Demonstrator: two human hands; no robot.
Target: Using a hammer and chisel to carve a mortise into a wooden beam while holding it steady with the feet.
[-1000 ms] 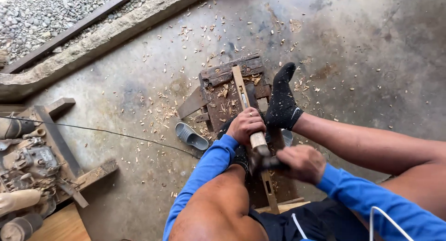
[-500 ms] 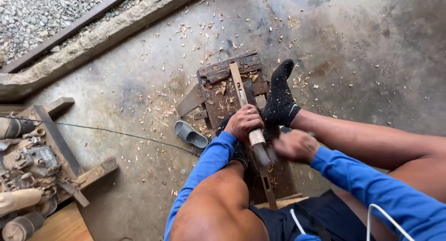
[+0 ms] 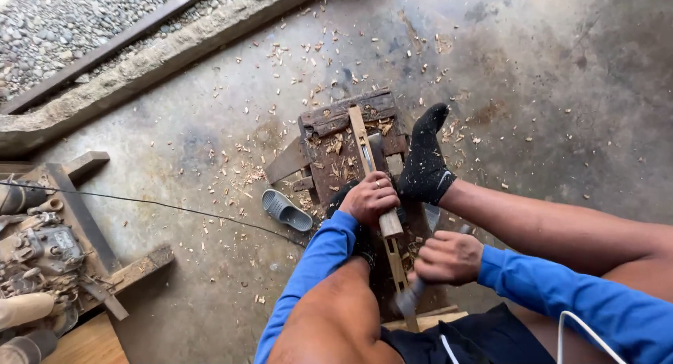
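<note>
A thin pale wood strip [image 3: 363,143] lies lengthwise on a dark, worn wooden block [image 3: 335,148] on the concrete floor. My foot in a black sock [image 3: 425,169] presses on the block's right side. My left hand [image 3: 370,198] is closed around the pale wooden handle [image 3: 390,224] of a two-handled cutting tool lying across the strip. My right hand [image 3: 449,257] grips the tool's other, grey end [image 3: 409,299], closer to my body. Both arms wear blue sleeves. My left knee hides the near part of the block.
Wood shavings are scattered over the floor around the block. A grey sandal [image 3: 284,210] lies left of it, beside a thin black cable [image 3: 161,205]. A wooden frame holding an old engine [image 3: 43,248] sits at the left edge. A concrete kerb [image 3: 161,62] borders gravel at the top.
Both hands have drawn the tool back along the strip toward my body; the right hand now sits lower in view. My socked foot stays on the block.
</note>
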